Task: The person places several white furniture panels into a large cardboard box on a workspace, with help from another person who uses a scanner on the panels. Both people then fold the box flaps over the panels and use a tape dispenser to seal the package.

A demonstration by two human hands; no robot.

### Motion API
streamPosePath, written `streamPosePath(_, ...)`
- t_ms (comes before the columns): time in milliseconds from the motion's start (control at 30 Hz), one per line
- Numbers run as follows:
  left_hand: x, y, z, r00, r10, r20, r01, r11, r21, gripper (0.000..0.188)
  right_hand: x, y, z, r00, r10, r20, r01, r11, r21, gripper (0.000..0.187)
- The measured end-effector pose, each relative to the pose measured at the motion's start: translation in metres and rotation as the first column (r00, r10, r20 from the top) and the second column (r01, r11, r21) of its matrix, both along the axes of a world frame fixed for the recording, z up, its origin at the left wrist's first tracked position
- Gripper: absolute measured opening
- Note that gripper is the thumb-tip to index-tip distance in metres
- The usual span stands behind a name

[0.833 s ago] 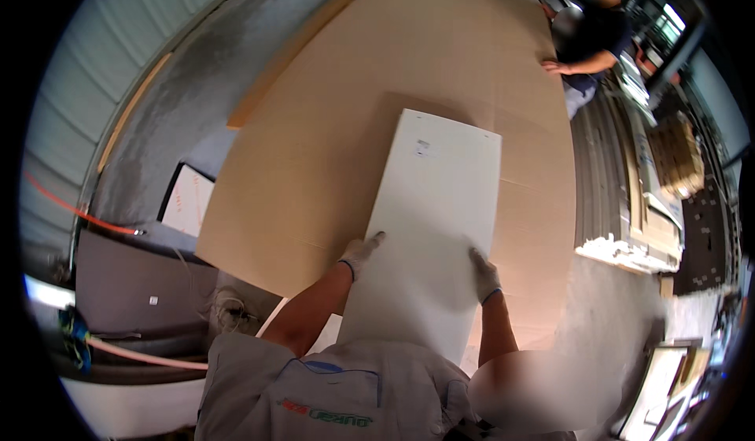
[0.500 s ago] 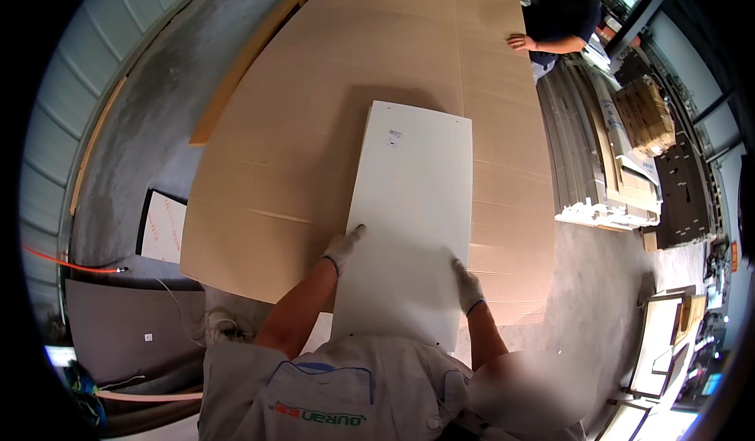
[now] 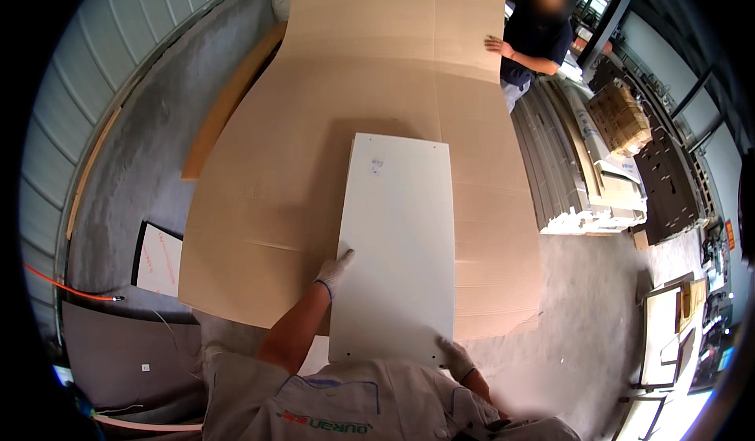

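A long white panel point(image 3: 399, 229) with small holes near its ends and a small label lies lengthwise before me, on a big brown cardboard sheet point(image 3: 252, 181). Its near end reaches my body. My left hand point(image 3: 336, 270), in a pale glove, grips the panel's left edge, thumb on top and fingers hidden underneath. At the near right corner my gloved right hand point(image 3: 456, 358) is closed around the edge, its fingers partly out of sight. At the left edge a second layer shows, so more than one panel may be stacked.
Across the sheet at the far right, a person point(image 3: 539, 36) in dark clothing rests a hand on the cardboard's edge. Long stacked boards point(image 3: 554, 158) lie at the right. On the left are a dark board point(image 3: 130, 354), a white piece point(image 3: 160, 260) and an orange hose point(image 3: 67, 284).
My right hand has slid along the panel's right edge to its near corner. The left hand keeps its grip. The cardboard's far part now looks bent upward, and my view has shifted.
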State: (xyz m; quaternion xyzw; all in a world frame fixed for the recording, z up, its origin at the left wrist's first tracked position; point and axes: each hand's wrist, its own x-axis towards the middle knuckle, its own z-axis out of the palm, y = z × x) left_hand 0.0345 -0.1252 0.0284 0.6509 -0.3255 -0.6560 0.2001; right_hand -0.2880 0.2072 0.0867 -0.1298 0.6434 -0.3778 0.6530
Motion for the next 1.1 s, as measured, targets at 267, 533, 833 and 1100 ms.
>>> streamPosePath(267, -0.028, 0.023, -0.011, 0.990, 0.136, -0.030, -0.136, 0.991, -0.016, 0.089, -0.056, 0.007, -0.040, 0.997, -0.066, -0.046, 0.061, 0.992, -0.111, 0.047)
streamPosePath(533, -0.166, 0.153, 0.025, 0.951, 0.309, -0.024, -0.307, 0.948, 0.081, 0.088, -0.207, 0.058, -0.041, 0.626, -0.759, 0.182, 0.752, 0.649, 0.118, 0.051)
streamPosePath(833, -0.236, 0.227, 0.018, 0.889, 0.324, -0.323, -0.197, 0.908, 0.370, 0.070, -0.299, 0.052, -0.073, 0.898, -0.420, 0.129, 0.439, 0.842, -0.314, 0.086)
streamPosePath(1100, -0.096, -0.002, 0.017, 0.925, 0.333, 0.183, -0.173, 0.797, -0.578, 0.059, -0.303, 0.066, -0.064, 0.839, -0.544, 0.004, 0.522, 0.802, -0.291, 0.078)
